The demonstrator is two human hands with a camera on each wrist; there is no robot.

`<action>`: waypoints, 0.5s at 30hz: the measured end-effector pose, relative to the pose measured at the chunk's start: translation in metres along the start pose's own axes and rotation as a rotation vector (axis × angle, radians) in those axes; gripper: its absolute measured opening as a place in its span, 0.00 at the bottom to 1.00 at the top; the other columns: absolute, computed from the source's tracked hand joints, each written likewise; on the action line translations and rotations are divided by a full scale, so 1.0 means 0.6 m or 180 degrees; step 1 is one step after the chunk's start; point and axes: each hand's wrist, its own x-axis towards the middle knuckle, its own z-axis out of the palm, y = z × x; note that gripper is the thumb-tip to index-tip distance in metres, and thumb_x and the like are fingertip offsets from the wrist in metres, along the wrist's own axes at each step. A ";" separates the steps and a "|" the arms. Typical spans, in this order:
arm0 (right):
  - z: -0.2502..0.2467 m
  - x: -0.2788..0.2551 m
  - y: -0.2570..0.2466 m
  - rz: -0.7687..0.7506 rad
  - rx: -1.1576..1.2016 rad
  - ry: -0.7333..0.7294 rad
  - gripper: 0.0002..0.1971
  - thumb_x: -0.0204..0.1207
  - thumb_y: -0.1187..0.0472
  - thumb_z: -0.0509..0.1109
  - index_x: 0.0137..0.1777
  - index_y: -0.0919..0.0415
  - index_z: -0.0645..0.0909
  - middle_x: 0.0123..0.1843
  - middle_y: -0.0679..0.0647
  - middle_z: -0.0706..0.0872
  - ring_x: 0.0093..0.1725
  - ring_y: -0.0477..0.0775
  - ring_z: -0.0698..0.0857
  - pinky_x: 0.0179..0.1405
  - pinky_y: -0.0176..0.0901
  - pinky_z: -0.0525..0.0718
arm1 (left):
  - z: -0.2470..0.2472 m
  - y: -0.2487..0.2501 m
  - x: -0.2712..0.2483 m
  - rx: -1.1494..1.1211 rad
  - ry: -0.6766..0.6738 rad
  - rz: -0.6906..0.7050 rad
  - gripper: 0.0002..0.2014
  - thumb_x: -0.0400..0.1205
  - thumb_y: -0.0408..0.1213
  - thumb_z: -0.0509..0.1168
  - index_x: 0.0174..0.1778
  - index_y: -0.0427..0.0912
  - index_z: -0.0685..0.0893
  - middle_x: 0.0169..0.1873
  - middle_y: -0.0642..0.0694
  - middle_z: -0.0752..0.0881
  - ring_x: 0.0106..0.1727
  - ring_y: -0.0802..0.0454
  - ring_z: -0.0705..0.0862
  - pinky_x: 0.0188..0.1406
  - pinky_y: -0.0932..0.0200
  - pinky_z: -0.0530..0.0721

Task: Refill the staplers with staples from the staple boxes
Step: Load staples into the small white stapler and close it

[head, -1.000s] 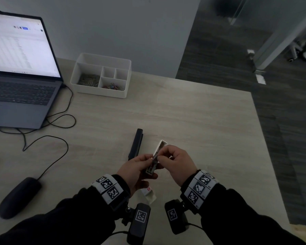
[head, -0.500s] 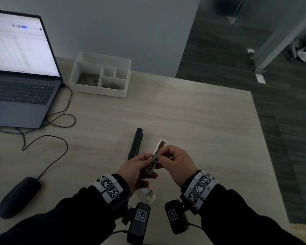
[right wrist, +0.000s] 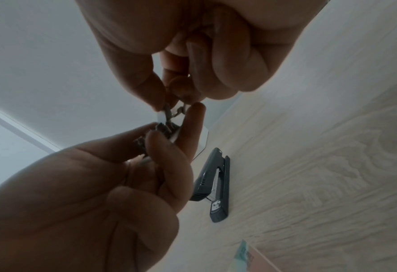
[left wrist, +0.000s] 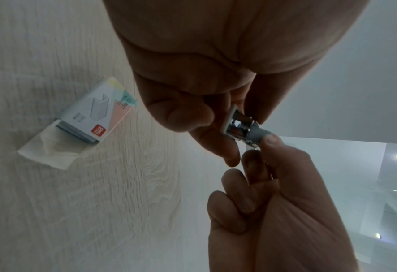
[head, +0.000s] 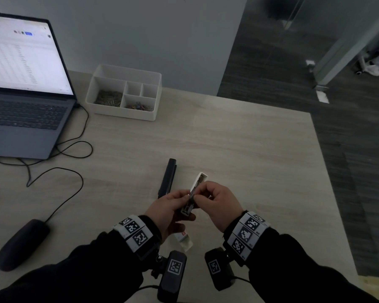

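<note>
We see the white stapler held up off the counter, its lid swung open and its far end poking out beyond the knuckles. The left hand has its grip curled round the stapler's near end, thumb on one side and fingers on the other. The right hand pinches something small at the stapler's metal channel with thumb and forefinger; we cannot make out whether that is a strip of staples or part of the mechanism, since the fingers cover it in every view. In the left wrist view only the stapler's end face shows, a white edge and shiny metal between the fingertips.

Just left of the white stapler, a dark stapler lies closed on the counter, touched by neither hand. Nearer to us than the white stapler, the staple box lies on the counter with its inner tray slid partly out; from the head view the left wrist hides most of it.

Well beyond the white stapler sits a white organiser tray, its contents too dim to name. To the far left of the stapler are a laptop, cut off by the frame edge, and a dark mouse with its cable.
</note>
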 end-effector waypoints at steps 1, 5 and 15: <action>0.000 0.000 0.002 0.0002 -0.0028 -0.0020 0.04 0.72 0.67 0.73 0.38 0.59 0.86 0.34 0.52 0.87 0.34 0.47 0.84 0.42 0.52 0.89 | 0.000 0.000 0.000 -0.0011 -0.0008 0.0001 0.11 0.85 0.37 0.62 0.60 0.43 0.87 0.39 0.46 0.92 0.34 0.50 0.86 0.25 0.59 0.76; 0.002 -0.004 0.009 -0.0204 -0.0399 -0.0009 0.04 0.72 0.63 0.74 0.37 0.54 0.87 0.32 0.56 0.87 0.30 0.44 0.78 0.33 0.43 0.81 | 0.001 -0.001 0.001 -0.0090 -0.0022 0.0013 0.12 0.85 0.36 0.62 0.61 0.41 0.86 0.36 0.46 0.89 0.33 0.49 0.87 0.24 0.60 0.75; -0.014 0.000 0.015 -0.0376 -0.0209 0.0576 0.05 0.77 0.54 0.69 0.39 0.48 0.82 0.31 0.44 0.82 0.28 0.42 0.78 0.28 0.38 0.79 | 0.001 0.008 -0.006 -0.0092 -0.0077 0.0023 0.13 0.86 0.38 0.61 0.64 0.44 0.84 0.53 0.42 0.93 0.32 0.50 0.86 0.27 0.58 0.71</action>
